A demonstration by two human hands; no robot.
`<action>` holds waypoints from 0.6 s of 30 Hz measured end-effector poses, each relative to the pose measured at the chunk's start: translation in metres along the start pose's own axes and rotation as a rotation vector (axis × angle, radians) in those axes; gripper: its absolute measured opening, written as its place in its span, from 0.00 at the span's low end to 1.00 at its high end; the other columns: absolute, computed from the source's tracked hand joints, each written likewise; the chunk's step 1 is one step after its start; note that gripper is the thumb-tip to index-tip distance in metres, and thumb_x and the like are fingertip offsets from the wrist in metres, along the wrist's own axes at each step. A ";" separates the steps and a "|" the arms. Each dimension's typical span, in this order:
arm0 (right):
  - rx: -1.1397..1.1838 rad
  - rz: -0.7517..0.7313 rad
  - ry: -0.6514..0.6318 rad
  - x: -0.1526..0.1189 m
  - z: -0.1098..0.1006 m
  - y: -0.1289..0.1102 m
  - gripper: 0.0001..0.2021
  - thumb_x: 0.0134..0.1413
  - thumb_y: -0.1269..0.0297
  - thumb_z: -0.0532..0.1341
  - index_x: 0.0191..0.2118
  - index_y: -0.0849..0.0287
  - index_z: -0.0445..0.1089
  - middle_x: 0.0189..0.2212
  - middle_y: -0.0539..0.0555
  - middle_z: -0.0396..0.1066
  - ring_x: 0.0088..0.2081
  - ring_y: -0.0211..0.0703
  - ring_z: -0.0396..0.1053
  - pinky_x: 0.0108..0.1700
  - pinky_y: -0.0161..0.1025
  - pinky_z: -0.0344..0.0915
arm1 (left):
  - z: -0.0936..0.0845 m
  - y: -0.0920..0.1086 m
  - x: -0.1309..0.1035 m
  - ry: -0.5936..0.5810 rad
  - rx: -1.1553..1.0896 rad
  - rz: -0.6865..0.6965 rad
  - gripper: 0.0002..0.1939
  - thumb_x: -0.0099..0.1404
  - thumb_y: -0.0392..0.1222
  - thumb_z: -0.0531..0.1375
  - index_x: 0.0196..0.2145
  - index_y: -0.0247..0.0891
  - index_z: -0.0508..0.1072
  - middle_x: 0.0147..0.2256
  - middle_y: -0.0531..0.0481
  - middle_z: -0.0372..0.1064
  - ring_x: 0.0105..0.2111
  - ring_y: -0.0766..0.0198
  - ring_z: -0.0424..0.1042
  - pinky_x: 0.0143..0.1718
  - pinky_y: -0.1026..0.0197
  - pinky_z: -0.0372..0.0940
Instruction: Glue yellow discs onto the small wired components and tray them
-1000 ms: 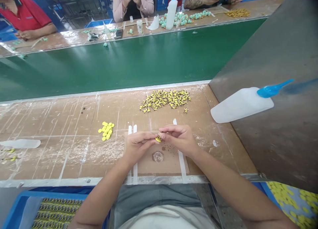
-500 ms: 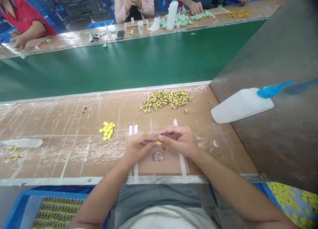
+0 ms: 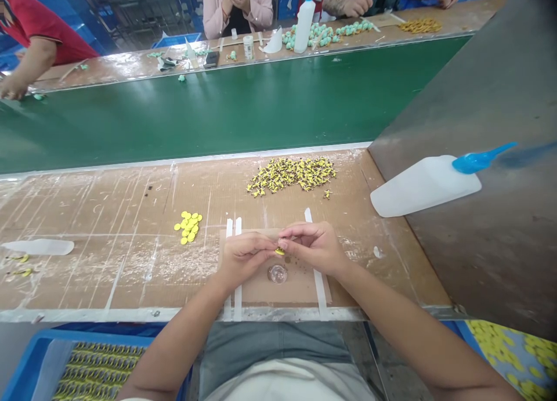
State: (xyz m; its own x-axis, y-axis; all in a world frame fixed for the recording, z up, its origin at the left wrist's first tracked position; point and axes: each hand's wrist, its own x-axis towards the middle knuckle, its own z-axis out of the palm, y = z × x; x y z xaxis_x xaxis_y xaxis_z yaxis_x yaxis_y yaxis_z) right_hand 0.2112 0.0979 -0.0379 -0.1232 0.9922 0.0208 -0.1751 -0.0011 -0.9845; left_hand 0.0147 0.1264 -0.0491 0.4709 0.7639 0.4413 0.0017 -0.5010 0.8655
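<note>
My left hand and my right hand meet over a taped brown sheet. Both are closed, pinching a small yellow disc between the fingertips; something tiny and dark seems to sit at its upper edge, mostly covered by the fingers. Just below the hands stands a small clear round dish. Left of my left hand lies a small heap of yellow discs. Beyond my hands is a pile of tiny yellow-and-dark pieces.
A white bottle with a blue nozzle leans by the metal panel at right. Blue bins sit below the table edge. A green belt separates me from co-workers at the far bench. A white pointed bottle lies at left.
My hands hold almost the same pose over the sheet. Across the belt, the red-sleeved person's arm has reached down to the left, and the co-worker at right has lifted a hand off the green pieces.
</note>
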 end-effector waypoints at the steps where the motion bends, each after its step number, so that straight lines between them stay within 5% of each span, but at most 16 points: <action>1: -0.001 0.007 -0.006 0.000 0.000 0.000 0.12 0.45 0.59 0.73 0.35 0.60 0.80 0.30 0.55 0.78 0.28 0.39 0.74 0.26 0.32 0.71 | 0.000 0.000 0.000 -0.004 0.001 -0.005 0.07 0.60 0.32 0.66 0.36 0.40 0.81 0.33 0.47 0.80 0.34 0.61 0.79 0.37 0.61 0.73; 9: -0.002 0.017 0.051 0.000 0.000 -0.002 0.12 0.44 0.59 0.73 0.34 0.59 0.79 0.31 0.55 0.78 0.29 0.41 0.75 0.28 0.35 0.74 | 0.003 0.002 0.004 0.055 -0.044 -0.100 0.05 0.59 0.35 0.68 0.35 0.41 0.81 0.33 0.46 0.80 0.34 0.60 0.79 0.36 0.61 0.75; 15: 0.029 -0.128 0.149 0.002 0.002 -0.005 0.09 0.46 0.63 0.73 0.36 0.56 0.80 0.34 0.55 0.78 0.33 0.41 0.76 0.35 0.37 0.77 | 0.011 0.000 -0.004 0.030 -0.286 -0.279 0.24 0.54 0.35 0.71 0.49 0.45 0.77 0.48 0.43 0.76 0.42 0.55 0.79 0.44 0.54 0.77; 18: -0.005 -0.166 0.134 0.002 0.001 -0.005 0.08 0.47 0.64 0.72 0.36 0.55 0.80 0.34 0.55 0.78 0.34 0.42 0.76 0.36 0.37 0.77 | 0.016 0.004 -0.006 0.095 -0.360 -0.288 0.25 0.53 0.33 0.71 0.49 0.47 0.77 0.49 0.44 0.75 0.43 0.56 0.79 0.46 0.55 0.76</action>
State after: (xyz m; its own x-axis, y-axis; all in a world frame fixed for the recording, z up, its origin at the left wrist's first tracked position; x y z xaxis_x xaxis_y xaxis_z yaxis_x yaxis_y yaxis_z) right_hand 0.2110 0.1000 -0.0333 0.0385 0.9864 0.1598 -0.1776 0.1641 -0.9703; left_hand 0.0257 0.1131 -0.0521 0.4136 0.8932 0.1764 -0.1939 -0.1029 0.9756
